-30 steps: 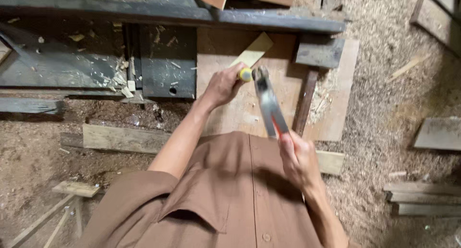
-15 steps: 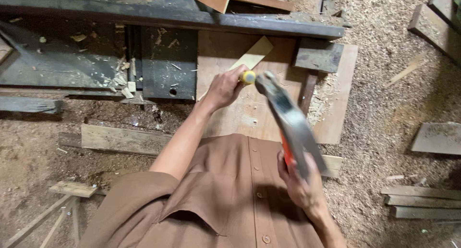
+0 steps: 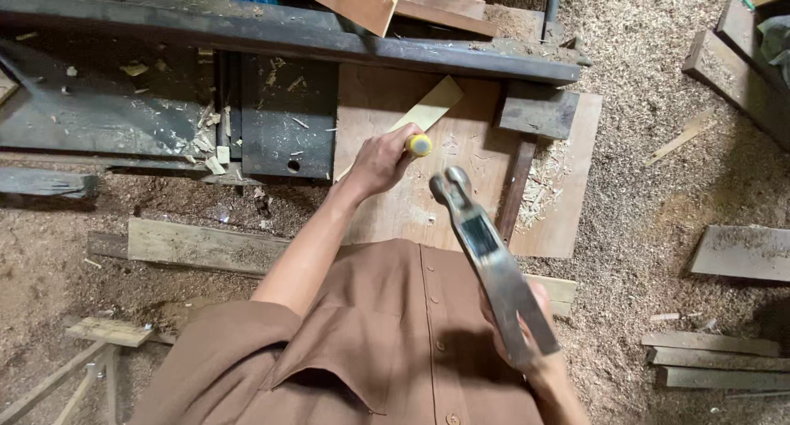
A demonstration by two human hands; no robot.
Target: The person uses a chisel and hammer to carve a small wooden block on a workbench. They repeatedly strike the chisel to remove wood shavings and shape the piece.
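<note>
Head view: left hand (image 3: 380, 160) fisted around yellow-handled chisel (image 3: 420, 145), tip hidden, over the pale wood strip (image 3: 428, 108) on the plywood board (image 3: 428, 195). Right hand (image 3: 527, 343) clenched on hammer (image 3: 485, 252), raised near. Strike the handle cap squarely; keep chisel steady, fingers below cap.

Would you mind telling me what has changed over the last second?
The right hand swung the hammer back from the yellow-capped chisel, towards the body; its head now hangs clear of the cap. The left hand kept gripping the chisel on the pale wood strip, unmoved.
</note>
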